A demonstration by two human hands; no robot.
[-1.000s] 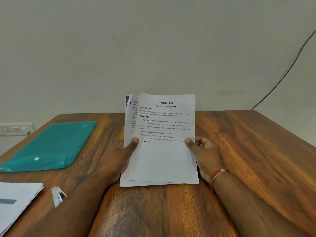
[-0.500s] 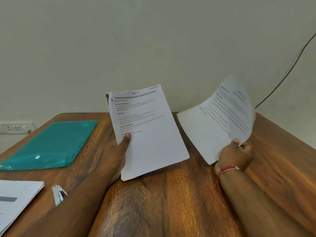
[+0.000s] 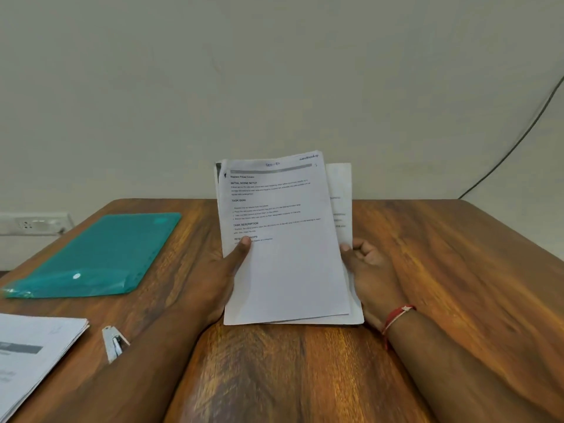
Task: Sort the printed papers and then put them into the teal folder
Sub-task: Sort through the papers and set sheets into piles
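Observation:
I hold a small stack of printed papers [image 3: 283, 254] upright over the middle of the wooden table. My left hand [image 3: 227, 270] grips its left edge, thumb on the front sheet. My right hand [image 3: 367, 267] holds the right edge, where one sheet [image 3: 340, 190] sits behind the stack and sticks out to the right. The front page shows headings such as "TASK GOAL". The teal folder [image 3: 100, 254] lies flat on the table to the left, apart from both hands.
A second pile of printed papers [image 3: 33, 355] lies at the table's near left corner, with a small stapler [image 3: 113, 341] beside it. The wooden table [image 3: 457, 270] reaches to a plain wall. A wall socket [image 3: 30, 222] is at the left; a dark cable [image 3: 518, 138] runs down the wall at right.
My right hand took the front sheet off to the right, then brought it back behind the stack. A different page now faces me, and both hands hold the stack together.

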